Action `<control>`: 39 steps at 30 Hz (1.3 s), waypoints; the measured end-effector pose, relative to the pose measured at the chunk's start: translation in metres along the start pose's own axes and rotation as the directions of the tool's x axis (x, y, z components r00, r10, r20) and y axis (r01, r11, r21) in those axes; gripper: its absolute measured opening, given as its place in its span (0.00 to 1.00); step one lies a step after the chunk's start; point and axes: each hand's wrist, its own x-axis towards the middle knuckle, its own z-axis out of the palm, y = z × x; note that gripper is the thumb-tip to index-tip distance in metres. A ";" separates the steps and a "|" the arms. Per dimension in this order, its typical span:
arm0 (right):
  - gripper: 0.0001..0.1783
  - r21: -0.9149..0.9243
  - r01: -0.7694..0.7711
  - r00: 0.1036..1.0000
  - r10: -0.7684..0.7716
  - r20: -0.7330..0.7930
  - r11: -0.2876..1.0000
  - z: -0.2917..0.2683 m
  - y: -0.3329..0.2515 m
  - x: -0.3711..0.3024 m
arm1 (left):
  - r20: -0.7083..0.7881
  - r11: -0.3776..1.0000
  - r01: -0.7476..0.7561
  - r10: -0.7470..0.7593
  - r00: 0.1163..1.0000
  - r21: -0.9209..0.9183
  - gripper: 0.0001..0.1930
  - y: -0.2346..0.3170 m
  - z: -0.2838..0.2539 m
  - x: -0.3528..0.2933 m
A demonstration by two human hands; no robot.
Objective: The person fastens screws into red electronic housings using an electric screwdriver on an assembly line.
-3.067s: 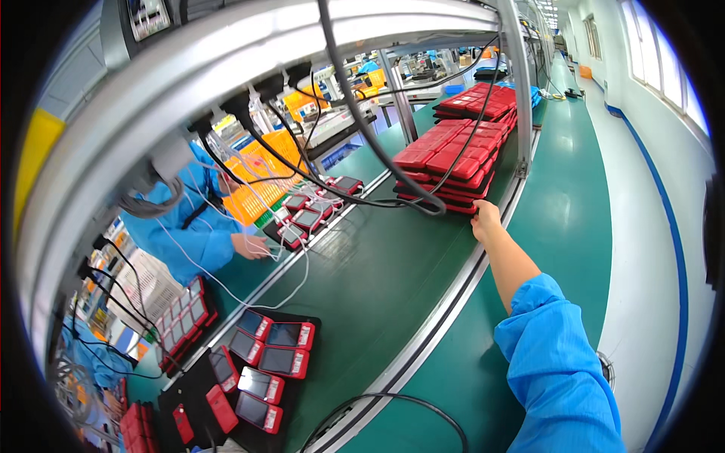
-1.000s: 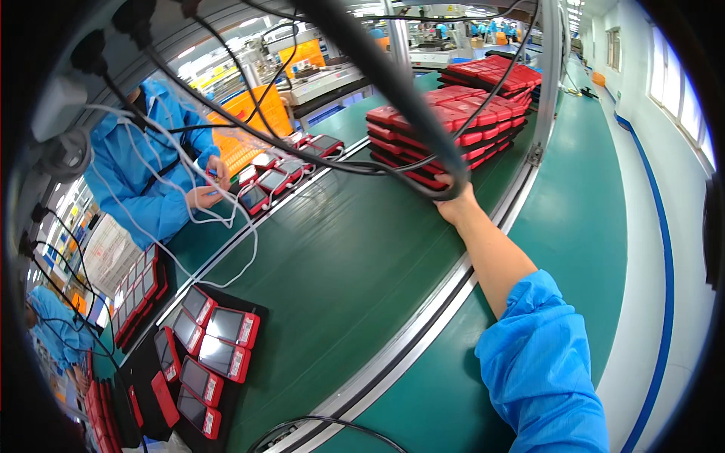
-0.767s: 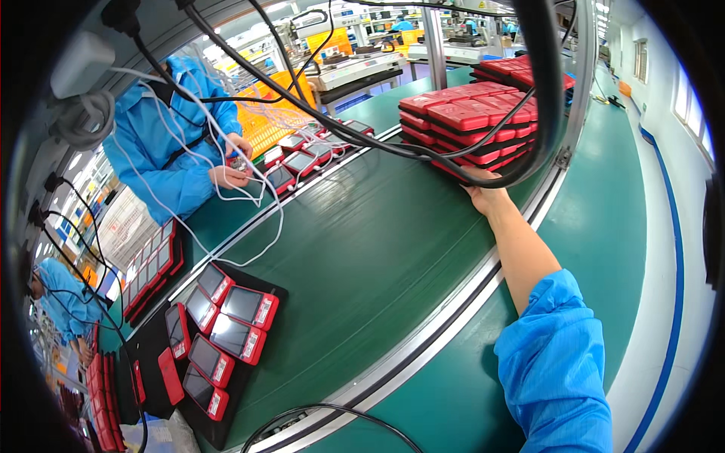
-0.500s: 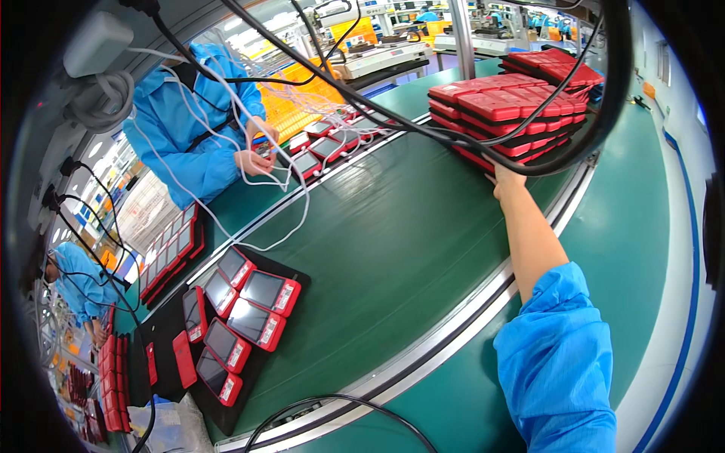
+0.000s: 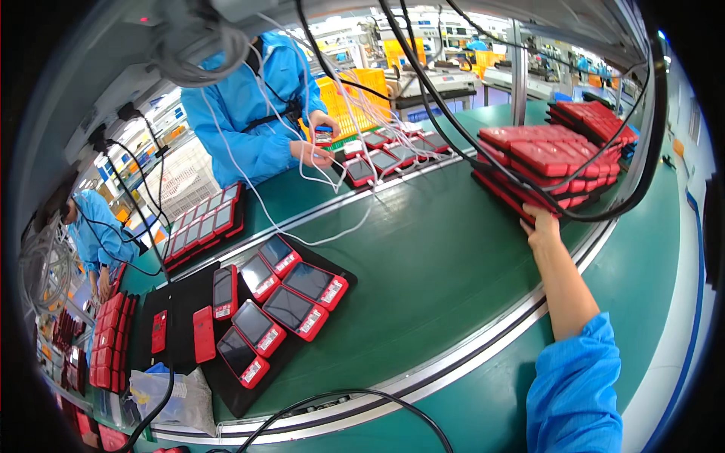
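My right hand [image 5: 541, 225] reaches out from a blue sleeve and grips the near lower corner of a stack of red-cased devices [image 5: 555, 155]. Its fingers are partly hidden against the lowest layer, which juts out toward me. Dark sheets show between the layers of the stack. My left hand is outside the picture. Nearer on the left, several red handheld devices with dark screens [image 5: 295, 311] lie on a black mat [image 5: 236, 400], beside a flat red piece [image 5: 204, 334].
Black cables [image 5: 445, 113] hang in front of the stack. Across the green conveyor belt [image 5: 408, 264], a co-worker [image 5: 253, 113] handles a small item beside cabled devices. Another red stack [image 5: 596, 121] stands behind mine. A plastic bag [image 5: 174, 396] lies at lower left.
The whole view has shifted, so the stack and mat sit farther right and lower. My right hand stays at the stack's near corner, where the lowest layer now shows more.
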 end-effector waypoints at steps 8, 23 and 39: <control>0.25 -0.006 -0.245 0.951 0.241 0.195 0.970 -0.002 0.023 -0.161 | 0.050 0.994 -0.065 0.069 0.996 -0.084 0.12 0.019 0.019 0.014; 0.09 -0.364 -0.561 0.551 0.664 0.506 0.743 -0.039 0.035 -0.309 | 0.105 0.996 -0.089 0.091 0.990 -0.027 0.11 0.074 -0.002 0.016; 0.20 -0.126 0.557 0.829 -0.558 0.033 0.821 -0.110 -0.037 -0.138 | 0.238 0.932 0.314 -0.268 0.934 -0.180 0.12 0.253 0.000 -0.027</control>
